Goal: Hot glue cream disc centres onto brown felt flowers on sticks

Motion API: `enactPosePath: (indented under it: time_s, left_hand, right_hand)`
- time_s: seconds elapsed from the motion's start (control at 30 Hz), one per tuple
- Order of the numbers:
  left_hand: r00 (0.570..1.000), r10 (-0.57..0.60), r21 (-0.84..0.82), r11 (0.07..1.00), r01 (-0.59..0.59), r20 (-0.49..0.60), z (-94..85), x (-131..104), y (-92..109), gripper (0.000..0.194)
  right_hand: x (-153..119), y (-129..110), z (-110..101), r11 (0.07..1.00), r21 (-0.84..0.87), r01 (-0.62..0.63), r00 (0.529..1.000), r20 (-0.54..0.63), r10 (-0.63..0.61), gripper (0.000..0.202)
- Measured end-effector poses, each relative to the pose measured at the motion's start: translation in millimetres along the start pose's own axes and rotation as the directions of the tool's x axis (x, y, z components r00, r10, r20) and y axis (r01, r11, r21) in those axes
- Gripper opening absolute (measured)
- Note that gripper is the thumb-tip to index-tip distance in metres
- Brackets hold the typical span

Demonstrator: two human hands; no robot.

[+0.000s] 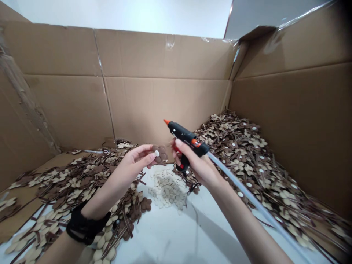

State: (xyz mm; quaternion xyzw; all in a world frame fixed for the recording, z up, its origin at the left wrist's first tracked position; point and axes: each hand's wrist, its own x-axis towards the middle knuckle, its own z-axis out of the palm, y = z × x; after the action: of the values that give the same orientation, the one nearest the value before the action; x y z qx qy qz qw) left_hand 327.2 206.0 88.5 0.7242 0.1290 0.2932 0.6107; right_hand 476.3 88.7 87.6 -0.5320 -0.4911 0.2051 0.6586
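Between the thumb and fingers of my left hand (140, 158) is a brown felt flower (162, 154), its petals facing up. A small white disc (156, 153) shows on it, right at my thumb tip. My right hand (196, 161) grips a black and orange hot glue gun (183, 134), whose orange nozzle points up and to the left, above and apart from the flower. From the gun's rear a long translucent glue stick (247, 194) runs down to the lower right. Below both hands, a pile of small cream discs (169, 189) lies on the white table surface (176, 234).
Heaps of brown and cream felt flowers with ribbon strips lie left (79, 176) and right (236, 143), the right heap rising higher; several there bear white discs. Tall cardboard walls (165, 99) stand behind and at both sides. A dark cord (189, 190) hangs beneath the glue gun.
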Motion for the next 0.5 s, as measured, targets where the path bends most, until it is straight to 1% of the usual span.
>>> enactPosePath:
  time_s: [0.03,0.1,0.17,0.23,0.3,0.37,0.5]
  left_hand:
    - [1.0,0.014,-0.012,1.0,-0.014,-0.007,-1.8,1,0,0.034]
    - [0.999,0.035,-0.032,0.999,-0.035,-0.021,-4.8,2,-1,0.034]
    - [0.999,0.039,-0.039,0.998,-0.04,-0.034,-6.5,2,-1,0.033]
    - [0.998,0.038,-0.04,0.998,-0.04,-0.041,-6.7,2,-1,0.031]
    - [0.998,0.041,-0.038,0.998,-0.043,-0.047,-5.9,2,0,0.028]
    - [0.998,0.043,-0.029,0.999,-0.045,-0.05,-4.9,2,2,0.028]
    - [0.998,0.038,0.0,0.999,-0.038,-0.045,-4.5,1,4,0.031]
  right_hand:
    - [0,-2,-6,0.998,0.051,0.024,1.0,0.014,-0.024,0.043]
    - [0,-6,-19,0.989,0.135,0.053,0.994,0.093,-0.066,0.05]
    - [-1,-8,-33,0.993,0.099,0.057,0.979,0.191,-0.075,0.06]
    - [-3,-9,-42,0.999,0.002,0.04,0.968,0.246,-0.039,0.066]
    - [-5,-10,-45,0.995,-0.096,0.005,0.969,0.247,0.019,0.069]
    - [-6,-13,-42,0.983,-0.18,-0.03,0.973,0.222,0.07,0.069]
    - [-6,-19,-34,0.953,-0.297,-0.055,0.979,0.169,0.11,0.07]
